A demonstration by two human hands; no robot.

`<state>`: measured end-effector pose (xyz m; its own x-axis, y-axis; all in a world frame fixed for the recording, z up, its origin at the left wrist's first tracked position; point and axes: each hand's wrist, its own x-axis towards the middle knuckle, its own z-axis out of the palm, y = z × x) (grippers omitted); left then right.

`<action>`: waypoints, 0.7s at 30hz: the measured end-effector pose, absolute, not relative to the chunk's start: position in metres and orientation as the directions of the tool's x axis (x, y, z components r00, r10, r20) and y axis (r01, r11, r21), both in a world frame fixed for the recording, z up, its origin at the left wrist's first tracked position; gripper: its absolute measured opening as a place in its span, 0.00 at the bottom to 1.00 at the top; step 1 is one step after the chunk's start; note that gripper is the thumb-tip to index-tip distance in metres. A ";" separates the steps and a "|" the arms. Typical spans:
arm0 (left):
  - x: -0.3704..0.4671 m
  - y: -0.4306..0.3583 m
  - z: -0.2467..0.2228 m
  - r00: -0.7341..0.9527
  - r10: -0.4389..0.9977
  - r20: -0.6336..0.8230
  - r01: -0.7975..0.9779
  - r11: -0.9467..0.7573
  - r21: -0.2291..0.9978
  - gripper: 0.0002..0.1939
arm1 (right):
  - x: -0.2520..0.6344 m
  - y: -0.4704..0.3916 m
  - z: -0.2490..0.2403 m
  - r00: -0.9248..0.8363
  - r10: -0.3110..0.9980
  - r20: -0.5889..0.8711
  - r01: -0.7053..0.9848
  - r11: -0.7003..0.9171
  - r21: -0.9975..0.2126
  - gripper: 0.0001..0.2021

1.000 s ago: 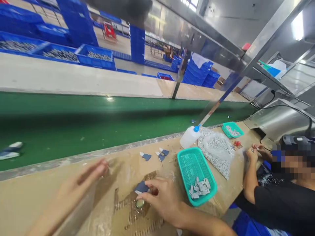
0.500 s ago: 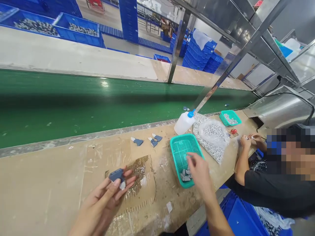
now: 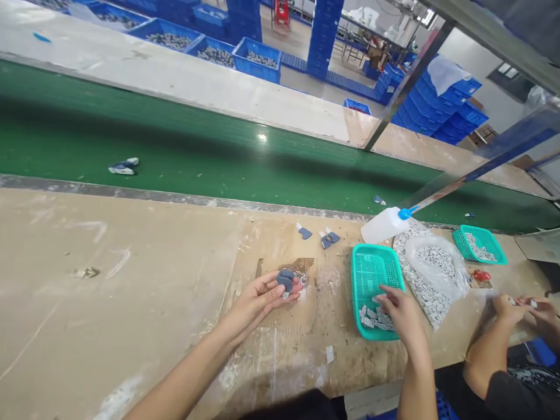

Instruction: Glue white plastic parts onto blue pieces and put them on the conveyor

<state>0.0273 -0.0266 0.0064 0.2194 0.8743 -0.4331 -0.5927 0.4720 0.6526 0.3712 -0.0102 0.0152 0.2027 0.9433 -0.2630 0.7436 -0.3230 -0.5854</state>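
Surface (image 3: pixel 131 274) of scuffed tan board runs along a green conveyor belt (image 3: pixel 219 157), with stacked blue crates (image 3: pixel 441 111) in the hall beyond. The left hand (image 3: pixel 258 300) lies palm up over a worn brown patch near the surface's front edge, its grip loosely cupped around a dark blue part (image 3: pixel 286 279) resting on the fingers. The right hand (image 3: pixel 400 312) reaches into the teal basket (image 3: pixel 371 271), fingertips among the grey pieces (image 3: pixel 371 317) at its near end; whether that grip has closed on one I cannot tell. Against half a second ago, the right hand has sunk deeper into the basket, while the left keeps the blue part. A co-worker's hands (image 3: pixel 520 306) work at the right edge.
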 end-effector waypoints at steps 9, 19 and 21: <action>0.010 -0.026 0.002 0.149 0.920 -0.362 -0.527 0.384 0.758 0.19 | 0.281 -0.057 0.023 -0.053 0.965 -0.257 0.176 -0.244 -0.954 0.15; 0.006 -0.024 0.005 0.138 0.926 -0.353 -0.759 0.328 0.563 0.15 | 0.208 -0.038 -0.031 -0.071 0.979 0.189 0.552 0.196 -0.810 0.13; 0.005 -0.024 0.002 0.159 0.915 -0.372 -0.779 0.347 0.522 0.15 | 0.204 -0.037 -0.036 -0.124 0.950 0.285 0.579 0.303 -0.757 0.11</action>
<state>0.0051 -0.0242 0.0016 0.1589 0.9147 -0.3715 -0.7790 0.3474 0.5221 0.2038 -0.0365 -0.0363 -0.1241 0.9503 0.2854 0.5791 0.3029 -0.7569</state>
